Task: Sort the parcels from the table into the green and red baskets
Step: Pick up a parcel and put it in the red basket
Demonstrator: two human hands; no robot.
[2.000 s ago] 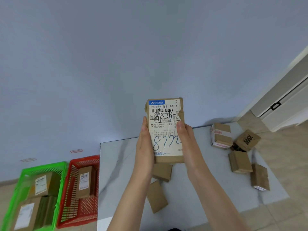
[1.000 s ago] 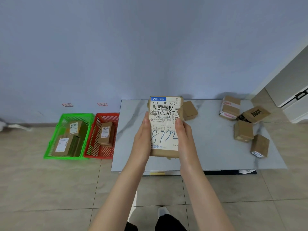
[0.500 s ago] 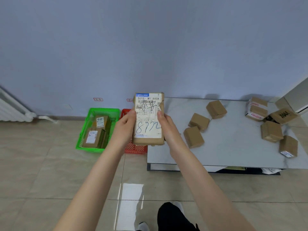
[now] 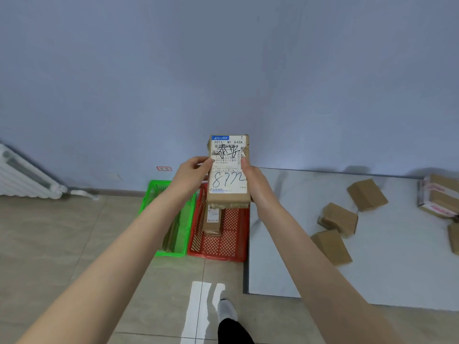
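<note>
Both hands hold a brown cardboard parcel (image 4: 228, 170) upright, its white label marked 872 facing me. My left hand (image 4: 191, 173) grips its left edge and my right hand (image 4: 253, 177) grips its right edge. The parcel hangs above the far end of the red basket (image 4: 223, 242), which holds one labelled parcel (image 4: 213, 219). The green basket (image 4: 173, 219) stands just left of the red one, mostly hidden by my left forearm. Several brown parcels (image 4: 339, 218) lie on the grey table (image 4: 385, 281) at the right.
A white radiator (image 4: 22, 175) runs along the wall at the far left. Beige floor tiles with a white strip (image 4: 198, 311) lie below me, and my foot (image 4: 227, 310) is beside the strip. A taped parcel (image 4: 439, 197) sits at the table's right edge.
I have turned and stepped left from the table toward the baskets. The held parcel now sits over the red basket; both hands keep the same grip.
</note>
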